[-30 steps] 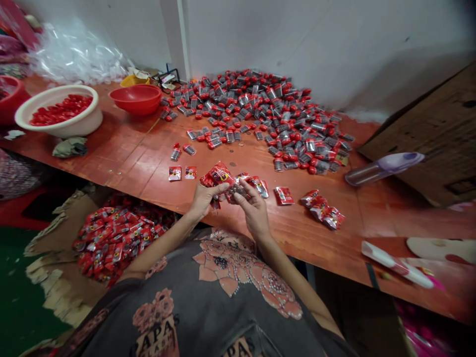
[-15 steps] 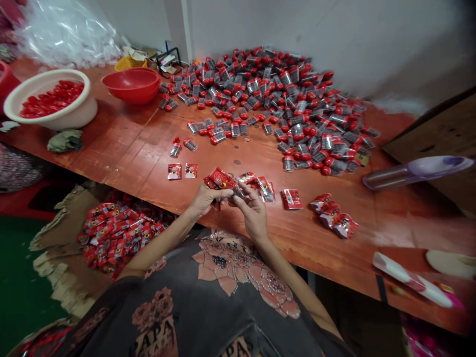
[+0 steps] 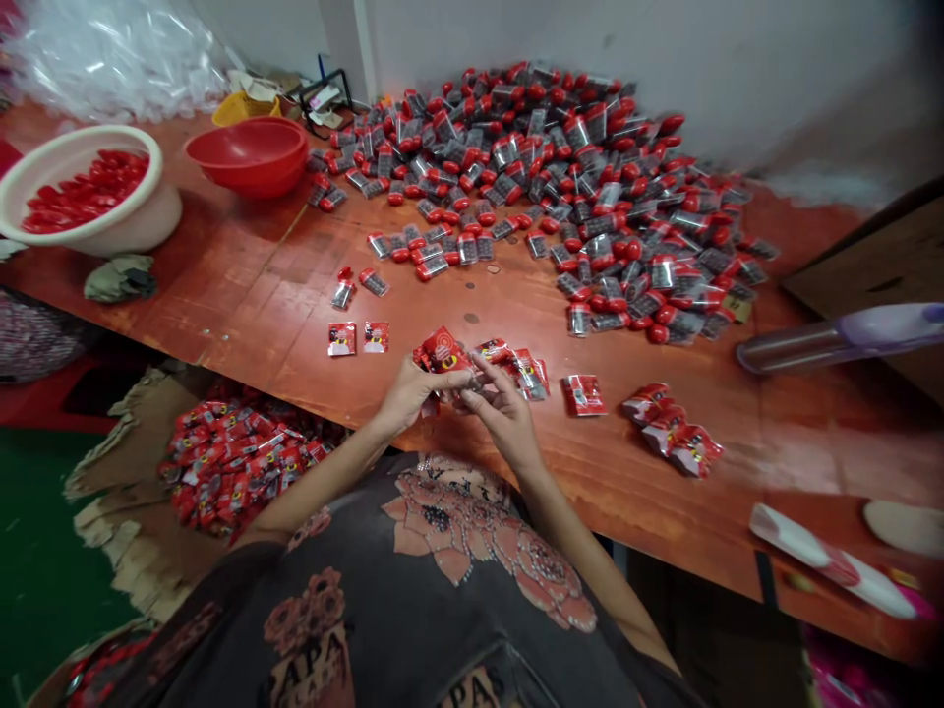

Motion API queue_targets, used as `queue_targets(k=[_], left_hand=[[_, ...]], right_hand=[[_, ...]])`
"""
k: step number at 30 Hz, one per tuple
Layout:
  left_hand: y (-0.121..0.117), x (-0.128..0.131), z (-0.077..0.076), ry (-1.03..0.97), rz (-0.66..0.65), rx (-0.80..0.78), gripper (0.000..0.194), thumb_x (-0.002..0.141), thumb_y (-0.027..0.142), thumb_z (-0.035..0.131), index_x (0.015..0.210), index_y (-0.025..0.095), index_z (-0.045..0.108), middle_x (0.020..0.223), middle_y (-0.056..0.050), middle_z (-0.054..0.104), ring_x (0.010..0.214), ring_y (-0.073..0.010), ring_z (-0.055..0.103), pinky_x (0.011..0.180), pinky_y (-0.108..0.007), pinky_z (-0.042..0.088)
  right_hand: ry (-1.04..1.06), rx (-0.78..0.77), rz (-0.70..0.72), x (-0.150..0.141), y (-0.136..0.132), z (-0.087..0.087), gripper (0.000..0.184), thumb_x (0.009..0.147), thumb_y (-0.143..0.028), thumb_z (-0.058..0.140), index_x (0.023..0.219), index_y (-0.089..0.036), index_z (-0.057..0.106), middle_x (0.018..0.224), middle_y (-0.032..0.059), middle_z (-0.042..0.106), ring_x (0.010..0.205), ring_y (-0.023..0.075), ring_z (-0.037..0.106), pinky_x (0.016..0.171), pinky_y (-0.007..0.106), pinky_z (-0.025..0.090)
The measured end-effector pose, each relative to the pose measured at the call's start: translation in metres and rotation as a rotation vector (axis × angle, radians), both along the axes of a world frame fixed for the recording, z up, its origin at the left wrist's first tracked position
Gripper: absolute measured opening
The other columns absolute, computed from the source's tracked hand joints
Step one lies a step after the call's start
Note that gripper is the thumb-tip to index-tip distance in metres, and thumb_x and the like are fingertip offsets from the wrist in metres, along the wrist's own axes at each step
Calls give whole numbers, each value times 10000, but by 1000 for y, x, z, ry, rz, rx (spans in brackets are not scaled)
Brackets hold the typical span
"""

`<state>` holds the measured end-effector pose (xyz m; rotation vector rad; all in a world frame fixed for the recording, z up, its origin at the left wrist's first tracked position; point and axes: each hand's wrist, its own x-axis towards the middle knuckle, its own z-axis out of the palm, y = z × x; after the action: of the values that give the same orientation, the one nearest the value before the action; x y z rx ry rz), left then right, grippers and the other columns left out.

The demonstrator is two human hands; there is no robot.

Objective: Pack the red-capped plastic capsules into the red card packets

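My left hand (image 3: pixel 404 395) is closed on a red printed packet (image 3: pixel 443 350), with the thumb across its lower edge. Beside it, my right hand (image 3: pixel 514 421) is pinched close to the left thumb, on something small, dark and partly clear that its fingers mostly hide. Right behind the right fingers lie several filled red packets (image 3: pixel 531 376). To the left are two flat red-and-white packets (image 3: pixel 341 339), with two small clear containers (image 3: pixel 375 282) of dark contents above them. Another red packet (image 3: pixel 584 395) lies to the right, then an overlapping row of red packets (image 3: pixel 671 430).
A large heap of red-capped clear containers (image 3: pixel 516 167) lies against the wall. At the left stand a white basin (image 3: pixel 151 202) of red caps and red bowls (image 3: pixel 247 157). A carton of red packets (image 3: pixel 243 457) sits below the table edge. A purple-ended clear tube (image 3: pixel 803 344) lies right.
The packet in my left hand has tipped more upright, and the dark clear item at my right fingers is more hidden. The view has shifted slightly.
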<state>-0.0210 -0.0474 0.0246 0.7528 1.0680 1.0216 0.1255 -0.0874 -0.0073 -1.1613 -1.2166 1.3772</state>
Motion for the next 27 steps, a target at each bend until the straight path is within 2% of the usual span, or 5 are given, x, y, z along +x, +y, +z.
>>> queue_targets(k=[4, 11, 20, 24, 27], left_hand=[[1, 3, -2, -18, 102, 28, 260, 565, 275, 846, 683, 151, 650, 578, 17, 592, 443, -69, 466, 434, -219, 381], [4, 4, 1, 29, 35, -6, 217, 583, 234, 832, 636, 150, 638, 552, 3, 573, 450, -77, 467, 441, -233, 384], [-5, 21, -15, -38, 280, -31, 322, 575, 366, 849, 680, 160, 625, 604, 18, 625, 455, -73, 496, 439, -216, 398], [1, 13, -11, -23, 241, -19, 322, 642, 436, 810, 650, 169, 631, 527, 13, 586, 416, -79, 475, 414, -228, 388], [2, 11, -4, 35, 236, -1, 277, 624, 381, 828, 673, 169, 656, 568, 11, 618, 416, -75, 471, 404, -226, 372]], right_hand=[[6, -10, 3, 4, 3, 1, 567, 840, -320, 649, 1373, -413, 479, 1124, 39, 572, 865, 185, 631, 793, 421, 603], [64, -81, -19, -2, 5, 5, 549, 832, -320, 634, 1355, -402, 487, 1060, 40, 599, 825, 196, 646, 719, 410, 616], [26, -28, -219, -11, -1, -2, 467, 867, -349, 596, 1326, -343, 510, 1148, 51, 610, 879, 190, 654, 776, 408, 606], [134, -107, -174, -7, 2, -1, 426, 858, -354, 615, 1276, -328, 534, 1057, 38, 652, 693, 154, 651, 694, 397, 616], [65, -60, -202, -8, 1, -1, 379, 843, -355, 634, 1217, -328, 578, 1118, 42, 621, 809, 180, 660, 735, 403, 616]])
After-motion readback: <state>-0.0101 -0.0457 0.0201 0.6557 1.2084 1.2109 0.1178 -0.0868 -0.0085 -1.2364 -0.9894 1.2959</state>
